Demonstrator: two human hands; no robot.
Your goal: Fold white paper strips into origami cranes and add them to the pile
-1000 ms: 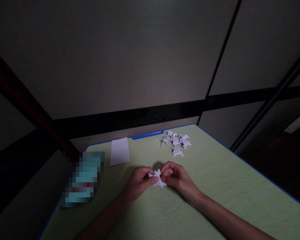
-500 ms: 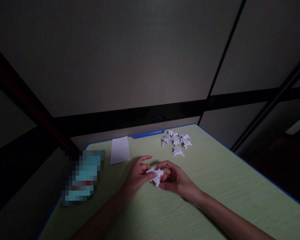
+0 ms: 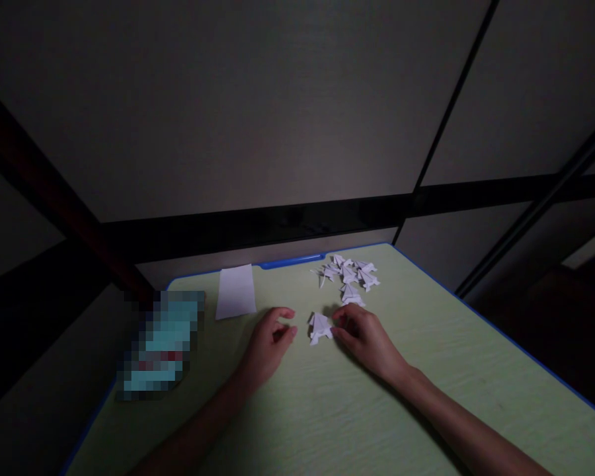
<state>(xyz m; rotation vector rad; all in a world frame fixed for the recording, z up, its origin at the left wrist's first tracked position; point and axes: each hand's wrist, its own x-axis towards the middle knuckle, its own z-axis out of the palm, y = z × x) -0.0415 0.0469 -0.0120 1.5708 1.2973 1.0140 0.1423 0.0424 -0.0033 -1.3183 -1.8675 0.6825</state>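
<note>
A folded white paper frog [image 3: 319, 326] lies on the pale green table [image 3: 297, 410] between my two hands. To its left is my left hand [image 3: 272, 340], thumb and fingers apart, holding nothing and not touching the frog. My right hand [image 3: 364, 334] is at the frog's right side, its thumb and fingers curved and apart. The right thumb tip is very close to the frog's edge; I cannot tell if it touches. Several more paper frogs [image 3: 350, 274] lie grouped behind my right hand, the nearest partly close to its fingers.
A stack or sheet of white paper [image 3: 236, 292] lies at the back left. Left of it is a blurred-out teal object [image 3: 168, 340]. A blue strip [image 3: 292, 261] runs along the table's back edge, against a panelled wall [image 3: 258, 112]. Thin paper strips [image 3: 322, 277] lie beside the frogs.
Half a second ago both hands held the paper frog. Now it lies on the table, let go, and my hands have drawn apart to either side of it.
</note>
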